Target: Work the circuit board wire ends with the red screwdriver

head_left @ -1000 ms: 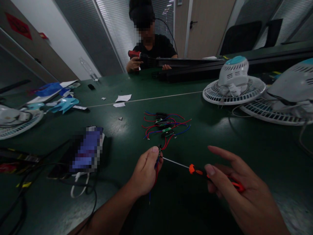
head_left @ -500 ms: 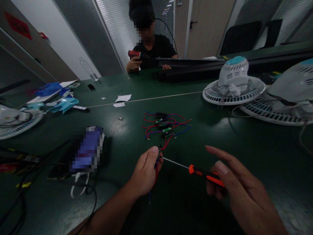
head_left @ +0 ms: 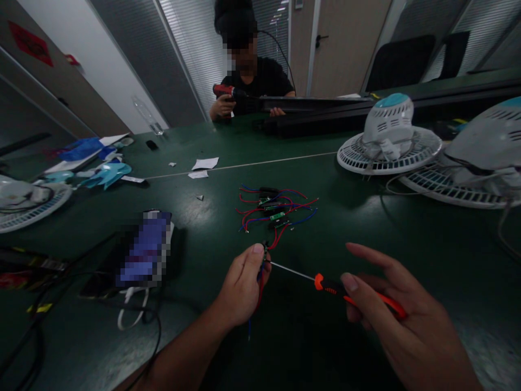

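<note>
As right hand loosens, screwdriver slides outward

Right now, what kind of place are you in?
It looks like a workshop for building or fixing small electrical things: a green workbench, little circuit boards with red and blue wires, and white fan parts.

The bare left hand and right hand show short fingernails.

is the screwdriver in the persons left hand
No, the orange-handled screwdriver is in the right hand, while the left hand pinches red wires.
</note>
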Demonstrator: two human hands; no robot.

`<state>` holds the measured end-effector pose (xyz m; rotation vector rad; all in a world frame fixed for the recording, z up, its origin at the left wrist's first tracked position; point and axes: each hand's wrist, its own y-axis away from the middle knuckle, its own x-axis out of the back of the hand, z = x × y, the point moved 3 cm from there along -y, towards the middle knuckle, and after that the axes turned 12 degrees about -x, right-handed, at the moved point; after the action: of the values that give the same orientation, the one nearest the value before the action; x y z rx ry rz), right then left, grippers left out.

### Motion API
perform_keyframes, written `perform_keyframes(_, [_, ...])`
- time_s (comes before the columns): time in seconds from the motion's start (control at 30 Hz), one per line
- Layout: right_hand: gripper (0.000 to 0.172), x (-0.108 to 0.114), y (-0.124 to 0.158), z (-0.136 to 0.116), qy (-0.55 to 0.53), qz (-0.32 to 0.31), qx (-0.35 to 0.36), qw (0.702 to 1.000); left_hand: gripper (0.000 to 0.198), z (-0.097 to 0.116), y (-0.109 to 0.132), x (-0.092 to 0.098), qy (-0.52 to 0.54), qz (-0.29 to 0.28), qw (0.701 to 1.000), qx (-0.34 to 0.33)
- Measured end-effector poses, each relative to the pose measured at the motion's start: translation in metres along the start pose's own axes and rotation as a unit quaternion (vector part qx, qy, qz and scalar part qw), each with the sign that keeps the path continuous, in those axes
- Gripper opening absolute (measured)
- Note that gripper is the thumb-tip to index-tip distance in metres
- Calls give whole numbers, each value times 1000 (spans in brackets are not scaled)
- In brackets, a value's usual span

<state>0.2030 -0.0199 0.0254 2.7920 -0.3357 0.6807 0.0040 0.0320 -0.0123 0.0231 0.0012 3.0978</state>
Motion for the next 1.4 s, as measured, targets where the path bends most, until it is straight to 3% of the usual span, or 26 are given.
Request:
perform_keyframes(0.33, [44, 0, -2, -1, -6, -4, -4, 1000, 38, -5, -1, 0, 31, 4, 999, 7])
perform_keyframes(0.6, [44, -3, 0, 2, -24, -1, -62, 998, 39, -3, 0, 0, 35, 16, 999, 12])
perform_keyframes(0.8, [41, -1, 0, 2, -6, -10, 10, 1000, 40, -1, 0, 1, 0, 16, 1000, 7])
perform_keyframes(1.03, [43, -1, 1, -1, -10, 11, -5, 1000, 40, -2, 0, 0, 29, 15, 999, 17])
perform_keyframes(1.23, [41, -2, -1, -3, 0, 0, 14, 1000, 41, 1, 0, 0, -14, 10, 1000, 8])
perform_keyframes(1.4, [44, -2, -3, 3, -32, -25, -16, 999, 40, 1, 0, 0, 2, 12, 1000, 5])
